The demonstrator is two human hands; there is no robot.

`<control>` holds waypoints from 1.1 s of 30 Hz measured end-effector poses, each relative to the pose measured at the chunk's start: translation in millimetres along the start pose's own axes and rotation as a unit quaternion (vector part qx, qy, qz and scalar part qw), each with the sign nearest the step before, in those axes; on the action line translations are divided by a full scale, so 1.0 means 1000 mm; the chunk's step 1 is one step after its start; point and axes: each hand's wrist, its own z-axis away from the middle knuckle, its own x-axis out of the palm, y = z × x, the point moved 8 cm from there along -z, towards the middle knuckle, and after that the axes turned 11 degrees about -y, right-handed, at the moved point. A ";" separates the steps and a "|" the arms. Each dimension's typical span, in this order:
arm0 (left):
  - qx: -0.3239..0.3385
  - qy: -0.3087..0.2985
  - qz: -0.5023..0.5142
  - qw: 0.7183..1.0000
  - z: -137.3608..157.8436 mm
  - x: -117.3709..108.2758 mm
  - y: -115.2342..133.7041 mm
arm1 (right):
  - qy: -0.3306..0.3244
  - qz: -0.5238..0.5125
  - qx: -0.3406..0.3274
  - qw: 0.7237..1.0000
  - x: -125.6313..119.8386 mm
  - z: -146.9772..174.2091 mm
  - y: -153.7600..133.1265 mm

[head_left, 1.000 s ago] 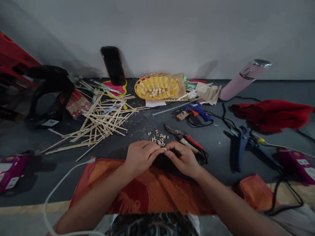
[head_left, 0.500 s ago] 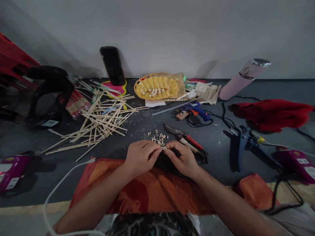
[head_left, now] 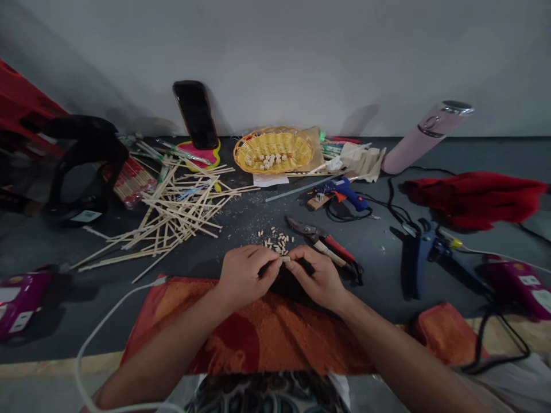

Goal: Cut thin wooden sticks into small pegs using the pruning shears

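Note:
Between the fingertips of my left hand (head_left: 247, 272) and my right hand (head_left: 317, 275) is a short piece of pale wooden stick (head_left: 284, 259). Both hands pinch it, one at each end, low over the table's near side. Just beyond my fingers lies a small heap of cut stick pieces (head_left: 276, 244). Pruning shears (head_left: 325, 244) with red and pale handles rest to the right of the heap. Farther back, a yellow woven basket (head_left: 275, 140) holds several small pale wooden clusters (head_left: 272, 160).
A pile of long wooden sticks (head_left: 181, 218) spreads on the left. A phone (head_left: 196, 115) leans on the wall. At right are a blue glue gun (head_left: 344, 192), a pink flask (head_left: 428, 137), a red cloth (head_left: 477, 198) and blue-handled cutters (head_left: 424, 258). An orange towel (head_left: 293, 338) lies under my forearms.
Almost nothing differs. Both hands stay in place with the stick piece between their fingertips, and the view has shifted very slightly.

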 end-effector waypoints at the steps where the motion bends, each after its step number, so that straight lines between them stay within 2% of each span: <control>1: 0.000 -0.002 0.001 1.000 0.000 0.001 0.000 | -0.001 0.001 -0.001 1.000 0.000 0.000 0.000; 7: -0.029 -0.039 -0.014 0.999 -0.002 0.008 -0.008 | 0.002 0.065 -0.019 0.998 0.000 0.000 0.000; 11: -0.105 -0.043 -0.011 0.993 -0.004 0.003 -0.027 | 0.007 0.181 -0.001 0.983 -0.005 -0.003 0.009; 14: -0.150 -0.031 0.001 0.988 -0.004 -0.003 -0.037 | -0.001 0.229 0.012 0.973 -0.005 -0.005 0.016; 19: -0.162 -0.033 0.006 0.986 -0.003 -0.003 -0.041 | 0.004 0.245 0.010 0.969 -0.010 -0.007 0.017; 23: -0.174 -0.029 0.000 0.984 -0.003 -0.002 -0.045 | 0.024 0.273 0.032 0.961 -0.031 -0.006 0.017; 25: -0.173 -0.027 0.003 0.985 -0.003 -0.003 -0.046 | 0.022 0.327 0.061 0.943 -0.045 -0.003 0.017; 29: -0.169 -0.019 0.013 0.985 -0.002 -0.005 -0.047 | -0.006 0.444 0.157 0.882 -0.063 0.011 0.023; 33: -0.172 -0.017 0.031 0.984 -0.002 -0.005 -0.047 | -0.065 0.483 0.165 0.858 -0.052 0.020 0.029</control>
